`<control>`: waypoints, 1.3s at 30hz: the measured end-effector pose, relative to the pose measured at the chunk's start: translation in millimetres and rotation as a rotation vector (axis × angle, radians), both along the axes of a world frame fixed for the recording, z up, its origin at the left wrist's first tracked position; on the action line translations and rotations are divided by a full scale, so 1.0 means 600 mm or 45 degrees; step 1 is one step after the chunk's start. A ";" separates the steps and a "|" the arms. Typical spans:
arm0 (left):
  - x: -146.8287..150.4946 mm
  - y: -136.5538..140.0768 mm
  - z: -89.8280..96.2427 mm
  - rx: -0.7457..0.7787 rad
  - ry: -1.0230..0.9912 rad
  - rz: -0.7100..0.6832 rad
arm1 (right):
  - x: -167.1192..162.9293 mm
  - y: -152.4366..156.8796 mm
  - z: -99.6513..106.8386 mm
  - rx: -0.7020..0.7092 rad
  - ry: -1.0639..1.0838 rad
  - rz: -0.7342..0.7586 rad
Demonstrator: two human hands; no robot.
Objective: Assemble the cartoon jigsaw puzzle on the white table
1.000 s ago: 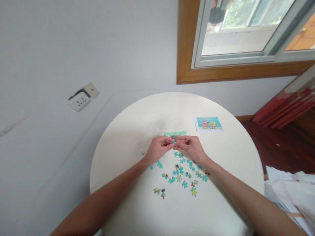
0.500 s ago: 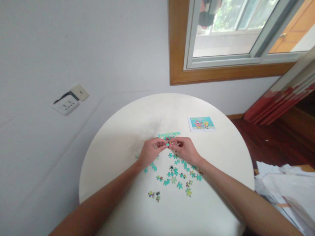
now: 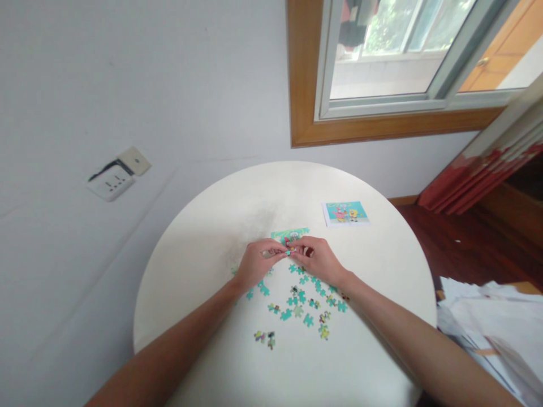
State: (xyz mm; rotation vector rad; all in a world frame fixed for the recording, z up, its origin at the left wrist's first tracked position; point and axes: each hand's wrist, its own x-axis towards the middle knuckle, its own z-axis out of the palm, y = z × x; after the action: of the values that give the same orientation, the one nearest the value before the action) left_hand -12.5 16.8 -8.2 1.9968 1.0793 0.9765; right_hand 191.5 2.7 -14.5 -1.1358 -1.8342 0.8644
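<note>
Since half a second ago, both hands have drawn slightly toward the wearer, leaving a little more of the one partly assembled jigsaw section (image 3: 282, 233) visible beyond the fingertips; the camera view has also turned a touch to the right. The left hand (image 3: 254, 264) and right hand (image 3: 318, 261) meet in two close pinches, thumbs against fingertips, around one small teal jigsaw piece (image 3: 288, 253), which sits just on the near side of that section. Which hand bears more of the grip, I cannot tell. On the near side of the hands and between the two forearms lie roughly two dozen loose jigsaw pieces (image 3: 308, 320), mostly teal, some multicoloured; overlaps and the arms prevent an exact count. Two of them, the pair of patterned pieces (image 3: 271, 339), lie nearest the wearer, apart from the main scatter. Beyond the right hand and to its right rests one SpongeBob picture card (image 3: 345, 213) showing a pink starfish and a yellow sponge. All these are on one round white table (image 3: 203, 249). Well left of the left hand, the wall carries one power socket (image 3: 111, 183) and one cover plate (image 3: 134, 161).
</note>
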 end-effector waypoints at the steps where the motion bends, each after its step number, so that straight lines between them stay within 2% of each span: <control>1: 0.000 0.000 0.000 0.001 0.002 0.002 | 0.000 0.000 0.000 -0.005 -0.003 -0.001; 9: -0.001 0.002 -0.001 0.066 0.123 0.105 | 0.010 0.005 0.005 0.006 -0.072 0.025; 15: 0.000 0.008 -0.008 0.261 0.329 -0.042 | 0.032 0.020 0.002 0.030 -0.299 -0.070; 21: 0.002 0.004 -0.014 0.339 0.422 -0.054 | 0.032 0.022 -0.007 0.027 -0.382 -0.070; 39: -0.006 0.006 -0.019 0.339 0.487 -0.082 | 0.021 0.023 -0.006 0.005 -0.507 -0.077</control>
State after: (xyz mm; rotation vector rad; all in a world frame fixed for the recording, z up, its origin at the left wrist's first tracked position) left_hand -15.9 20.5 -19.7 2.4936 1.1179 0.7522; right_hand 204.2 16.8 -18.3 -1.4319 -2.1034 0.6302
